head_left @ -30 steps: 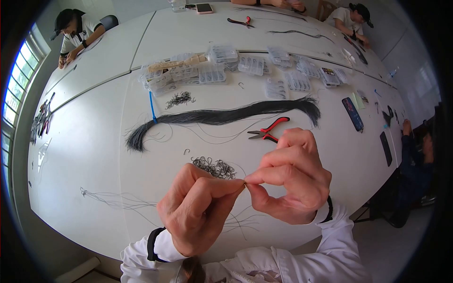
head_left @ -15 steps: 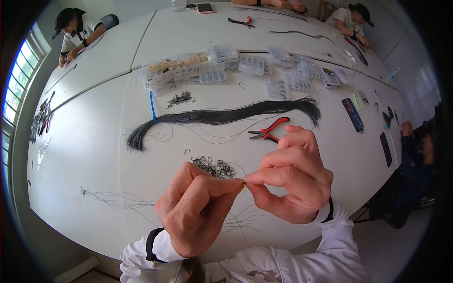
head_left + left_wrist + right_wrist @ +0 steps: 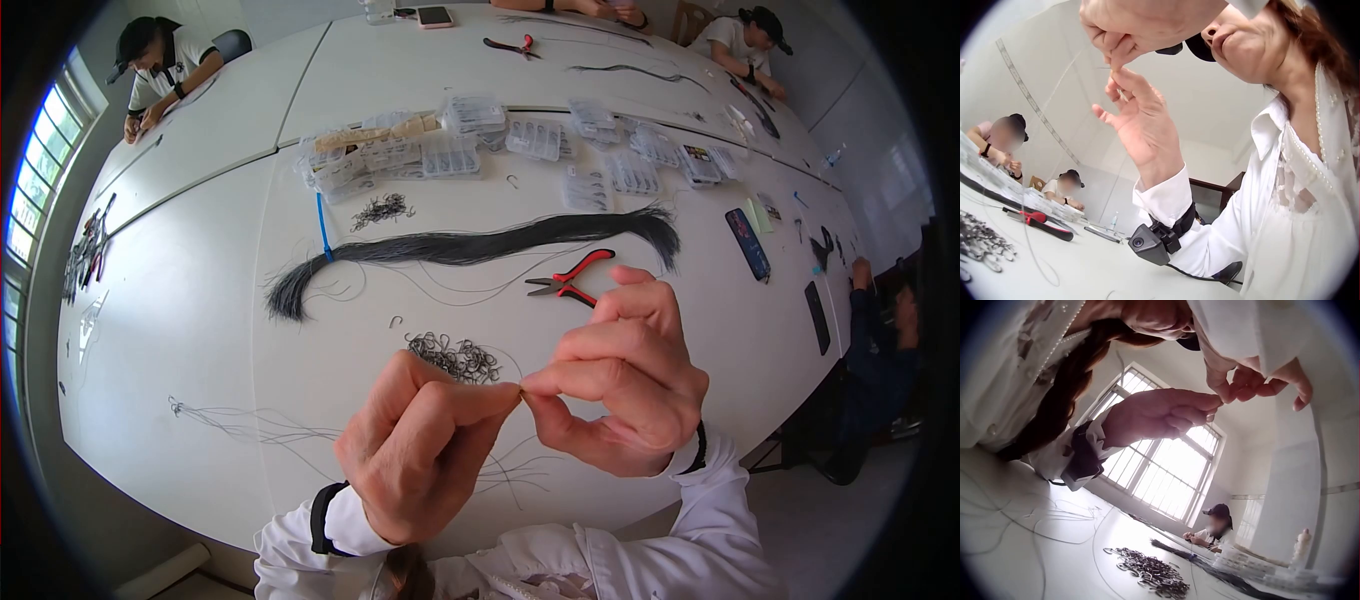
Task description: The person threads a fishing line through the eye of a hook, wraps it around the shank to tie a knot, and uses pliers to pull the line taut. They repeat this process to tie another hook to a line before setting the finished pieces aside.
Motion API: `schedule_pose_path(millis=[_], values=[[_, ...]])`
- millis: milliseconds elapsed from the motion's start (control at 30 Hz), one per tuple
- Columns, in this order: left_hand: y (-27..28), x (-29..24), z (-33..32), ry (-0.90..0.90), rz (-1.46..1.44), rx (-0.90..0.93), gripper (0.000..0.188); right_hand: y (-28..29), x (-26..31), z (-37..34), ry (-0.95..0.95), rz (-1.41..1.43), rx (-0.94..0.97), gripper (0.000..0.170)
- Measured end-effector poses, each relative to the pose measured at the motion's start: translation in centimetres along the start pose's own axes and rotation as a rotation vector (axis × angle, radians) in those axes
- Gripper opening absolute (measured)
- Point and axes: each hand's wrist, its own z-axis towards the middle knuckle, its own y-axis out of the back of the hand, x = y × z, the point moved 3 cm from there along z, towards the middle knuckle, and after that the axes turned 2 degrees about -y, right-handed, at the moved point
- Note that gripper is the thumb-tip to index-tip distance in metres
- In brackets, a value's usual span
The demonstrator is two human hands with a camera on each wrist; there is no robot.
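Thumb and forefinger of my left hand (image 3: 422,445) pinch a tiny piece, with a thin line (image 3: 516,362) running up close by. My right hand (image 3: 628,385) pinches at the same spot, its fingertips meeting the left ones and its other fingers raised and bent. The fingertips hide most of the piece, so its shape cannot be told. Just beyond the left hand is a heap of dark metal hooks (image 3: 455,357), also visible in the right wrist view (image 3: 1150,572). Red-handled pliers (image 3: 570,280) lie beyond the right hand.
A long black strand bundle (image 3: 480,240) with a blue tie (image 3: 323,225) crosses the table. Behind it lie a small hook pile (image 3: 382,210) and clear plastic boxes (image 3: 450,157). Hooks with lines (image 3: 230,420) are at left, phones (image 3: 747,243) at right. Other people sit around.
Both hands have shifted very slightly to the right, fingertips still together. The little finger of the right hand is raised a bit more than a second ago. The things on the table have not moved.
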Motion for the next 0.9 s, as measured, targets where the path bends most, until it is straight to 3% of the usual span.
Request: schedule_pose_path(millis=[100,167,200,267,333,400,500,733,900], values=[[0.2,0.2,0.3,0.002,-0.008,-0.01,0.023,-0.3,-0.7,0.4,-0.081,0.148,0.089,0.027],[0.2,0.6,0.4,0.067,-0.098,-0.01,0.02,-1.3,-1.6,1.1,-0.371,0.623,0.128,0.024],[0.2,0.7,0.3,0.067,-0.098,-0.012,0.02,-1.6,-1.8,0.9,-0.37,0.623,0.129,0.024],[0.0,1.1,0.1,0.14,-0.207,-0.016,0.016,-3.6,-2.5,-0.4,-0.584,1.031,0.389,0.021],[0.0,1.4,0.1,0.165,-0.268,-0.024,0.014,-3.6,-3.0,-1.1,-0.631,1.126,0.447,0.019],[0.1,1.6,0.2,0.191,-0.331,-0.032,0.013,-3.7,-3.3,-1.5,-0.797,1.316,0.472,0.017],[0.1,1.7,0.2,0.191,-0.345,-0.022,0.012,-3.9,-3.1,-1.5,-0.912,1.394,0.502,0.014],[0.1,1.3,0.2,0.148,-0.246,-0.016,0.015,-4.3,-3.3,-1.8,-0.873,1.387,0.547,0.008],[0.1,1.1,0.3,0.099,-0.18,-0.013,0.016,-4.3,-3.3,-2.0,-0.954,1.425,0.577,0.009]])
